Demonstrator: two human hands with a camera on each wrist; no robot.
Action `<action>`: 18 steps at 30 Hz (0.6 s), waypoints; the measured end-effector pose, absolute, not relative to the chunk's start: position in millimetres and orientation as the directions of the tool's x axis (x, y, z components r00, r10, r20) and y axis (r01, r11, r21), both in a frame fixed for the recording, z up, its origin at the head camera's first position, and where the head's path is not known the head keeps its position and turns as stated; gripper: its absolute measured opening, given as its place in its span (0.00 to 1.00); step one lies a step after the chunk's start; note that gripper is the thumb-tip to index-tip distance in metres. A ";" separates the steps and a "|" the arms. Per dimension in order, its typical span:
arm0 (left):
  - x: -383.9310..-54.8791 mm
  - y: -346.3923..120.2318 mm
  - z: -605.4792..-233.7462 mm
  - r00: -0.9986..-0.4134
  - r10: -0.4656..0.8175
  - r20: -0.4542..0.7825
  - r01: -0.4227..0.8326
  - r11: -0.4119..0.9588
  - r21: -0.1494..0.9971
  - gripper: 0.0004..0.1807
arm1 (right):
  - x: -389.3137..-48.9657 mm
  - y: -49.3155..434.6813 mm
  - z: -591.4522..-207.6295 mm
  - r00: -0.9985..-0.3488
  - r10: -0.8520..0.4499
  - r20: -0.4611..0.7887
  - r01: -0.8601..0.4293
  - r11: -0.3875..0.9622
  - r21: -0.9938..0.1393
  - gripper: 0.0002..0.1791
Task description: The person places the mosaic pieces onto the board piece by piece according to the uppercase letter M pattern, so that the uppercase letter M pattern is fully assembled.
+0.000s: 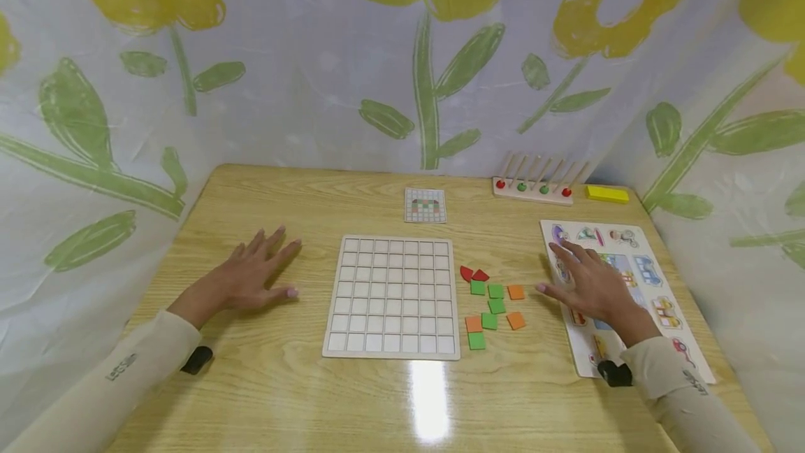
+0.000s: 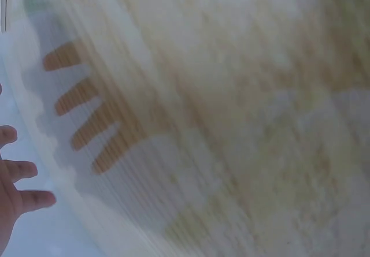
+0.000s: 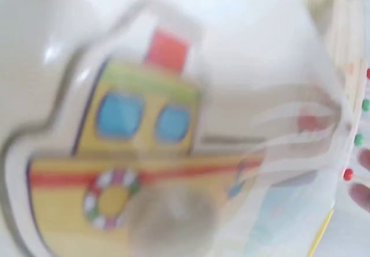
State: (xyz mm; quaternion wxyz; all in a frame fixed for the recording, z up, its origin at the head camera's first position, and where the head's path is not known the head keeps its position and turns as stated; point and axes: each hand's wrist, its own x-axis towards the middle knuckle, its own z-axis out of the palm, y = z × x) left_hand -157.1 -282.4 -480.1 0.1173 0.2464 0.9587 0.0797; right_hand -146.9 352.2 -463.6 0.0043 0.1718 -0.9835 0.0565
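Note:
My left hand (image 1: 258, 277) is spread with straight fingers over the wooden table, left of a square grid board (image 1: 393, 297) whose cells hold nothing. In the left wrist view, the left hand's fingers (image 2: 36, 201) show at the edge, with their reflection on the glossy tabletop. On the right, my right hand (image 1: 594, 287) holds nothing, its fingers extended over a picture puzzle board (image 1: 682, 331). The right wrist view shows a boat picture (image 3: 139, 170) on that board up close. Between the grid board and right hand lie green tiles (image 1: 496, 306), orange tiles (image 1: 516, 292) and red quarter-round pieces (image 1: 480, 275).
Behind the grid board lies a small pattern card (image 1: 425, 205). A peg stand (image 1: 533, 189) with red and green beads stands at the back right, beside a yellow block (image 1: 606, 193). A flower-printed curtain (image 1: 302, 89) closes off the back and sides.

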 end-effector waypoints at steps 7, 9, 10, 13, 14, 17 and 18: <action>-150.1 -277.7 -480.1 -0.834 0.519 -0.185 0.475 0.847 0.238 0.49 | -145.0 335.2 -457.7 -0.938 -0.344 0.038 -0.342 0.905 -0.252 0.40; -148.6 -276.5 -479.8 -0.833 0.523 -0.178 0.479 0.844 0.239 0.48 | -144.8 329.5 -457.3 -0.934 -0.356 0.043 -0.351 0.885 -0.305 0.37; -147.9 -275.8 -479.2 -0.834 0.524 -0.173 0.481 0.844 0.238 0.47 | -144.6 326.5 -456.9 -0.931 -0.363 0.046 -0.357 0.872 -0.336 0.35; -146.1 -272.6 -477.5 -0.835 0.531 -0.144 0.487 0.835 0.254 0.45 | -144.0 317.2 -454.8 -0.926 -0.375 0.047 -0.360 0.836 -0.415 0.32; -145.2 -270.9 -477.0 -0.834 0.534 -0.135 0.490 0.832 0.260 0.45 | -144.1 314.1 -454.1 -0.925 -0.379 0.042 -0.357 0.823 -0.442 0.31; -141.7 -263.8 -477.2 -0.824 0.555 -0.112 0.512 0.815 0.272 0.45 | -144.5 304.0 -451.7 -0.923 -0.385 0.024 -0.340 0.783 -0.521 0.28; -140.2 -260.4 -477.2 -0.818 0.565 -0.108 0.522 0.808 0.275 0.46 | -145.2 300.5 -451.5 -0.921 -0.390 0.018 -0.337 0.770 -0.541 0.27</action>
